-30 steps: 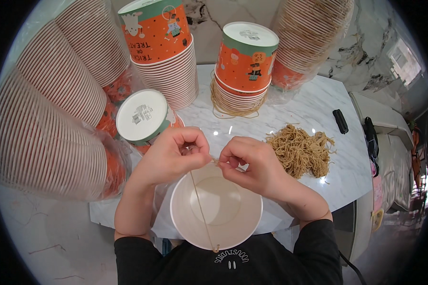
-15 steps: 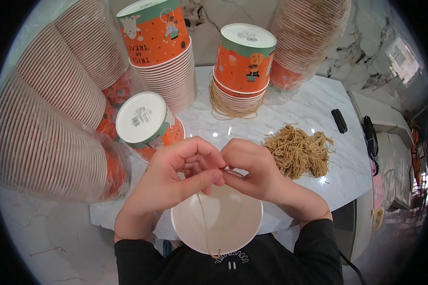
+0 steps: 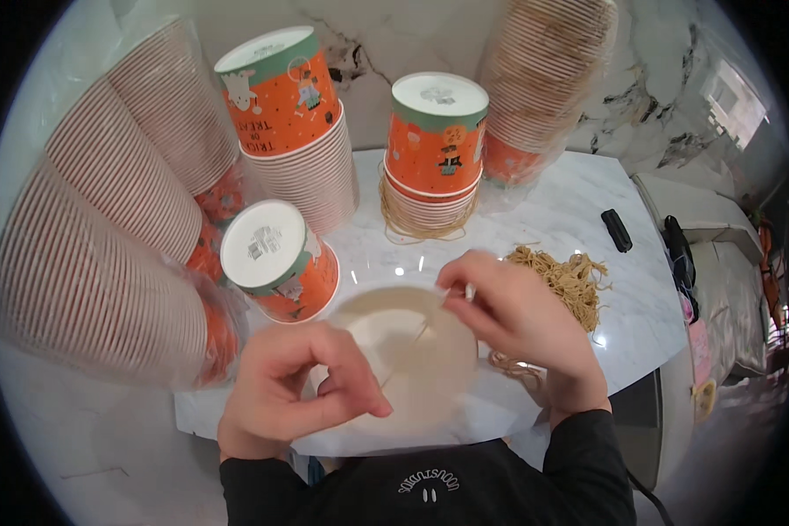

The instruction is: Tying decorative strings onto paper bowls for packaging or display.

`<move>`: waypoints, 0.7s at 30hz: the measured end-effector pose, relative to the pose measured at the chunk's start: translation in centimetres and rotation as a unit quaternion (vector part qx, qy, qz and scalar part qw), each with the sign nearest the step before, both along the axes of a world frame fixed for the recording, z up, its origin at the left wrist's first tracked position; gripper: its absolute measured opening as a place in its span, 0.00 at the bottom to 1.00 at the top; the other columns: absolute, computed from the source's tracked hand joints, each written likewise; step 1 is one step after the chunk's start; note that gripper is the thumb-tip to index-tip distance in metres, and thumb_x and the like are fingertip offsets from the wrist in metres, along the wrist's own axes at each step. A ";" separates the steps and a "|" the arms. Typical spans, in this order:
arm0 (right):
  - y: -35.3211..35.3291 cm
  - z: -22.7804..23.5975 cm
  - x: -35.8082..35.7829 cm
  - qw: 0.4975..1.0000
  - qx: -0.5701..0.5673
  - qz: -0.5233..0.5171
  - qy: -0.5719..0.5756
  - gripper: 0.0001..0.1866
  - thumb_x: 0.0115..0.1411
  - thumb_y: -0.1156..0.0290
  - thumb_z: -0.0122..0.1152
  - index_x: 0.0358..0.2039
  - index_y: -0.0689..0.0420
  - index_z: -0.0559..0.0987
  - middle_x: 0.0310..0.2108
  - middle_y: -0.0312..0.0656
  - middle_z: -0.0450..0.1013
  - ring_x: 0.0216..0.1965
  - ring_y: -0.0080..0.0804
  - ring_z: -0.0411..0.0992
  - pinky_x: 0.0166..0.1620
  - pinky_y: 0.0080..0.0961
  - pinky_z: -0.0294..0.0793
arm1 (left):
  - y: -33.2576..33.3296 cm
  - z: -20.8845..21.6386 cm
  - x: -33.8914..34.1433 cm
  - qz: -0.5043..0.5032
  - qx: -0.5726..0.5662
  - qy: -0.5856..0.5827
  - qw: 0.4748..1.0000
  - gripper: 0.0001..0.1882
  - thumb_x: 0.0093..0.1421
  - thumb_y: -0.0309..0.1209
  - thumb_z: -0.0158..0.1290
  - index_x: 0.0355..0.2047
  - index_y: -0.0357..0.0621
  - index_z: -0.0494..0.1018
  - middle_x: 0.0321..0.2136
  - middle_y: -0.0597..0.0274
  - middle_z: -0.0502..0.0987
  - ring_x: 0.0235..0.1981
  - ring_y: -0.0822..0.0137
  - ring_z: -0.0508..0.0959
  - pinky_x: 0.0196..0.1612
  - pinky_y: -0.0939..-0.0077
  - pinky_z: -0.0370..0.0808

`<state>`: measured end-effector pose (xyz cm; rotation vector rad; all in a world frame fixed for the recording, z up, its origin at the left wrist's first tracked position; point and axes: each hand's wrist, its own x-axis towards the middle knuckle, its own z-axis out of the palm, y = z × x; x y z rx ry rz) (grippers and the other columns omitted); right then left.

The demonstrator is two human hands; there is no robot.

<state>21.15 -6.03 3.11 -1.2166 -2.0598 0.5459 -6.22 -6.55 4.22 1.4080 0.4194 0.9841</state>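
Below and between my hands is a white-lined paper bucket [image 3: 408,408], its open mouth facing up and blurred by motion. My left hand [image 3: 302,381] is closed in a pinch over its near left side. A thin tan string [image 3: 393,375] runs from near these fingertips into the bucket. My right hand [image 3: 526,311] is at the far right rim, thumb and fingers closed there, apparently on the rim; the exact contact is blurred. Tan string [image 3: 522,366] also lies under my right wrist. Behind my right hand sits a heap of tan strings [image 3: 574,285].
An orange-and-green bucket [image 3: 280,272] stands upside down at left. Behind stand a tall bucket stack [image 3: 298,167] and a shorter stack [image 3: 437,153] with string around its base. Plastic-wrapped stacks [image 3: 105,272] line the left; another [image 3: 543,79] stands back right. A black object [image 3: 616,230] lies far right.
My hands have come apart: the left moved nearer me, the right to the bucket's far right rim. The bucket appears turned, and the string now slants across its inside.
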 end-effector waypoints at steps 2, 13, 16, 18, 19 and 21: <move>-0.4 1.8 0.6 0.994 -0.013 -0.074 0.086 0.10 0.57 0.79 0.67 0.39 0.59 0.77 0.29 0.36 0.72 0.26 0.19 0.74 0.29 0.18 0.72 | -0.6 0.5 0.2 0.016 0.025 0.001 1.000 0.10 0.51 0.14 0.62 0.31 0.39 0.77 0.30 0.57 0.86 0.25 0.78 0.75 0.29 0.81 0.67; 15.0 3.5 5.7 0.798 0.530 -0.259 0.125 0.10 0.53 0.83 0.66 0.35 0.60 0.76 0.31 0.44 0.71 0.29 0.41 0.74 0.32 0.30 0.76 | 12.2 -1.0 7.6 0.291 0.324 0.149 0.888 0.12 0.61 0.25 0.61 0.45 0.36 0.79 0.33 0.60 0.81 0.31 0.65 0.77 0.37 0.72 0.75; 18.0 0.7 7.7 0.824 0.493 -0.279 0.019 0.11 0.55 0.82 0.61 0.38 0.57 0.74 0.39 0.46 0.70 0.34 0.55 0.74 0.34 0.45 0.76 | 14.9 -2.0 8.9 0.270 0.376 0.193 0.865 0.18 0.61 0.26 0.63 0.51 0.36 0.78 0.32 0.63 0.77 0.35 0.71 0.76 0.41 0.75 0.73; 18.5 -1.0 7.3 0.849 0.452 -0.273 -0.002 0.13 0.56 0.82 0.60 0.41 0.55 0.72 0.39 0.46 0.69 0.35 0.56 0.75 0.33 0.48 0.75 | 16.0 -2.9 9.2 0.280 0.370 0.277 0.842 0.21 0.59 0.29 0.64 0.53 0.37 0.77 0.32 0.63 0.77 0.37 0.68 0.76 0.45 0.71 0.74; 18.6 -1.6 7.3 0.857 0.436 -0.274 -0.013 0.13 0.56 0.82 0.60 0.40 0.55 0.72 0.39 0.46 0.69 0.34 0.56 0.75 0.33 0.48 0.75 | 16.4 -3.4 9.2 0.279 0.363 0.306 0.835 0.25 0.59 0.31 0.65 0.55 0.38 0.76 0.35 0.61 0.77 0.38 0.66 0.75 0.46 0.68 0.75; 18.5 -2.4 6.8 0.862 0.430 -0.269 -0.016 0.14 0.56 0.82 0.60 0.40 0.55 0.71 0.39 0.46 0.68 0.34 0.56 0.75 0.32 0.48 0.76 | 17.3 -4.3 9.1 0.293 0.400 0.290 0.819 0.26 0.59 0.32 0.65 0.57 0.38 0.74 0.40 0.59 0.76 0.39 0.65 0.75 0.47 0.68 0.76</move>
